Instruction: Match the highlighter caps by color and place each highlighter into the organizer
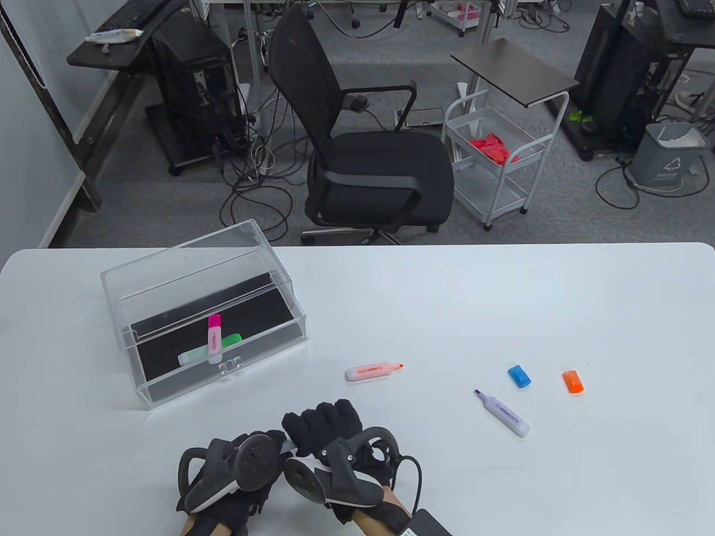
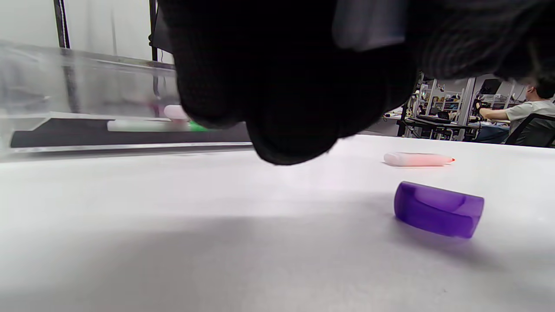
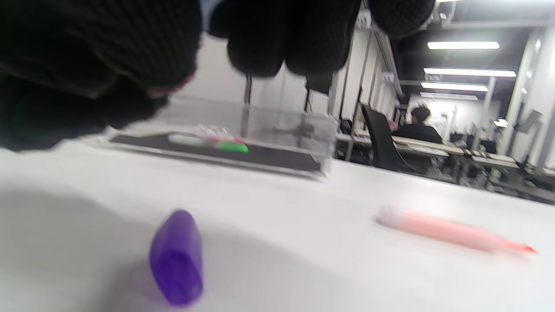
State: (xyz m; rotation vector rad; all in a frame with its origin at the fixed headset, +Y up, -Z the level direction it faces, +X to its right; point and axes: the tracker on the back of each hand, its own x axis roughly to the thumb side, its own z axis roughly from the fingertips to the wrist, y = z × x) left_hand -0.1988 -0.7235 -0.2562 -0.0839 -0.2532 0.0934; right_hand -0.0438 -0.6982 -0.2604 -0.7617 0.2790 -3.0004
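Table view: left hand [image 1: 223, 474] and right hand [image 1: 329, 441] pressed together near the table edge, fingers curled; contents impossible to tell. Pink and green highlighters inside organizer [image 1: 204, 315].

Wrist views: purple cap [image 2: 438, 209] lying loose, ungripped.

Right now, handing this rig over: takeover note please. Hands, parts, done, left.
Left hand and right hand: together at the near edge of the table, fingers curled; whether they hold anything is hidden.
Done: pink highlighter and green highlighter, capped, inside the organizer.
Uncapped on the table: orange highlighter, purple highlighter.
Loose: blue cap, orange cap, purple cap beneath the hands.
Left: cap orange and purple, box both. No blue highlighter in view.
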